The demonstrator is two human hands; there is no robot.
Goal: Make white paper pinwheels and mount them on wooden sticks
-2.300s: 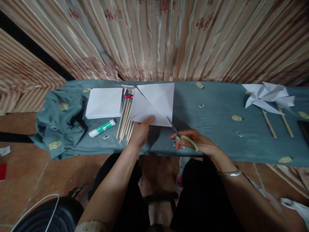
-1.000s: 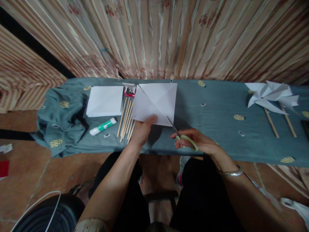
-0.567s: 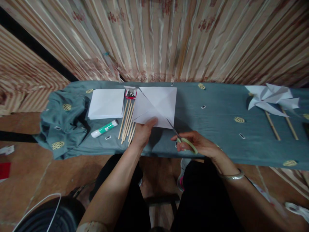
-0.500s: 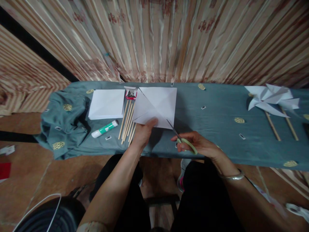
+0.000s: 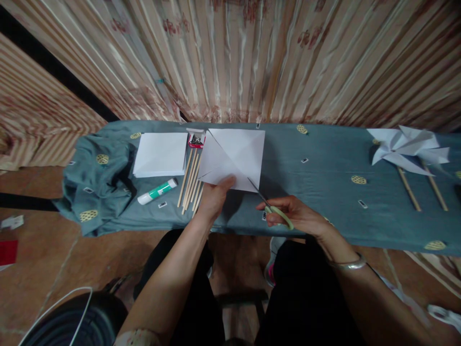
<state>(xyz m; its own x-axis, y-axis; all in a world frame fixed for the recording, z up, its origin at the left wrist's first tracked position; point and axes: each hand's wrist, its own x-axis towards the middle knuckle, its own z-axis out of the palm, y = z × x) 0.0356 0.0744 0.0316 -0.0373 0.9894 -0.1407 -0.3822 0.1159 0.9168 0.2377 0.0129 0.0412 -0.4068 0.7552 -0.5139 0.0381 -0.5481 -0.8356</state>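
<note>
My left hand point(image 5: 215, 198) grips the near edge of a white square sheet of paper point(image 5: 237, 149), its thumb on top and the other fingers hidden beneath. Diagonal creases cross the sheet, and slits run inward from its two left corners. In my right hand point(image 5: 291, 211) is a pair of scissors point(image 5: 277, 215) with pale green handles. Their blades lie at the sheet's near right corner, pointing toward its middle. Just left of the sheet, several thin wooden sticks point(image 5: 188, 185) lie side by side, partly under it.
A stack of white paper point(image 5: 160, 154), a green and white glue stick point(image 5: 157, 191) and a small red box of metal pins point(image 5: 196, 139) lie to the left. Paper pinwheels point(image 5: 399, 151) on sticks rest at the far right. A grey-green cloth point(image 5: 324, 168) covers the table; a pleated curtain point(image 5: 230, 57) hangs behind.
Hardly anything differs. The view has shifted slightly, while both hands, the scissors and the sheet keep nearly the same positions.
</note>
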